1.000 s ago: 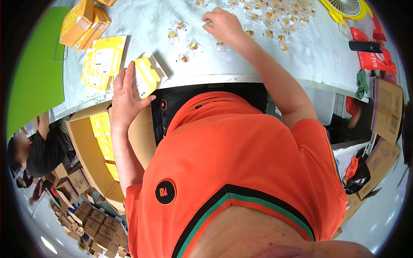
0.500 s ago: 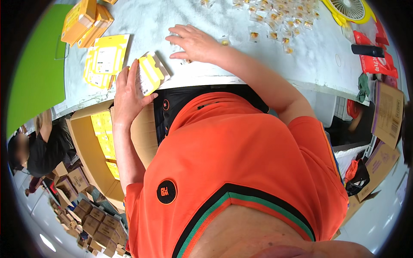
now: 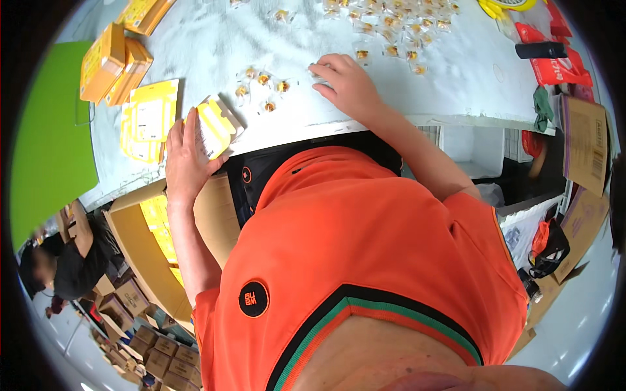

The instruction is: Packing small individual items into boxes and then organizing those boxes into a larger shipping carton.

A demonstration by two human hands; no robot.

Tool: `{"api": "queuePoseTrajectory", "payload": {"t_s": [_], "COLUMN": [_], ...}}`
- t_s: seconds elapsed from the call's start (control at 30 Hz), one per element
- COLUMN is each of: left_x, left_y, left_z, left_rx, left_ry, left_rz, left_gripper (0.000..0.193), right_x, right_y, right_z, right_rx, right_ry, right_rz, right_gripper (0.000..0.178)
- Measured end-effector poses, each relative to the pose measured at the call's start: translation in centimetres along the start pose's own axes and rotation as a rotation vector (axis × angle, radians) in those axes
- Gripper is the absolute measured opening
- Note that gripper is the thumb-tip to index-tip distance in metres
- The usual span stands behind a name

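Observation:
A small yellow-and-white carton (image 3: 216,129) stands at the table's near edge with its flaps raised. My left hand (image 3: 186,156) is closed round its left side, thumb at the near side. Further right, my right hand (image 3: 347,88) hovers low over the table, thumb and fingers apart. Under its fingertips lies a small clear packet, mostly hidden. Between the hands several small clear packets with yellow-brown contents (image 3: 263,79) form a loose group. Flattened yellow-and-white cartons (image 3: 153,112) lie stacked left of my left hand.
More packets (image 3: 391,29) are scattered at the far side. Orange box stacks (image 3: 104,60) stand far left, near a green panel (image 3: 52,130). A large cardboard box (image 3: 140,228) holding yellow cartons sits below the table edge. Red bags (image 3: 561,68) and a black object (image 3: 541,51) lie right.
My right hand has moved right, uncovering the loose group of packets, and is now over another packet. My left hand keeps its hold on the carton. The view has shifted slightly.

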State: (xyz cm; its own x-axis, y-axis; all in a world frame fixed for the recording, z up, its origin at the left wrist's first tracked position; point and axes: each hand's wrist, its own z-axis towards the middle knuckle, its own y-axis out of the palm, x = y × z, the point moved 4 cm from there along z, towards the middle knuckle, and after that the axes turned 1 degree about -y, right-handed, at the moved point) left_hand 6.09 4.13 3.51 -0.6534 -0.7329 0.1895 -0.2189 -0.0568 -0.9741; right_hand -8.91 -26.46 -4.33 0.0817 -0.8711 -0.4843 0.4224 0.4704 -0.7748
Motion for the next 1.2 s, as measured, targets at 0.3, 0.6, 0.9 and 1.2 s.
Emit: {"api": "queuePoseTrajectory", "payload": {"t_s": [0.3, 0.6, 0.9, 1.2], "left_x": [0.4, -0.2, 0.2, 0.1], "left_y": [-0.9, -0.3, -0.5, -0.5], "left_z": [-0.5, -1.4, -0.6, -1.4], "left_rx": [0.024, 0.035, 0.054, 0.034], "left_ry": [-0.001, -0.004, 0.043, 0.036], "left_rz": [-0.01, -0.041, -0.017, -0.022], "left_gripper": [0.115, 0.115, 0.116, 0.117], "right_x": [3.4, 2.0, 8.5, 7.7], "right_y": [3.7, 1.1, -5.4, -6.0], "right_z": [11.0, 4.5, 1.3, -0.9], "right_rx": [0.097, 0.13, 0.245, 0.31], "right_ry": [-0.179, -0.178, -0.065, 0.087], "right_rz": [-0.222, -0.2, -0.391, -0.016], "right_gripper": [0.04, 0.026, 0.033, 0.03]}}
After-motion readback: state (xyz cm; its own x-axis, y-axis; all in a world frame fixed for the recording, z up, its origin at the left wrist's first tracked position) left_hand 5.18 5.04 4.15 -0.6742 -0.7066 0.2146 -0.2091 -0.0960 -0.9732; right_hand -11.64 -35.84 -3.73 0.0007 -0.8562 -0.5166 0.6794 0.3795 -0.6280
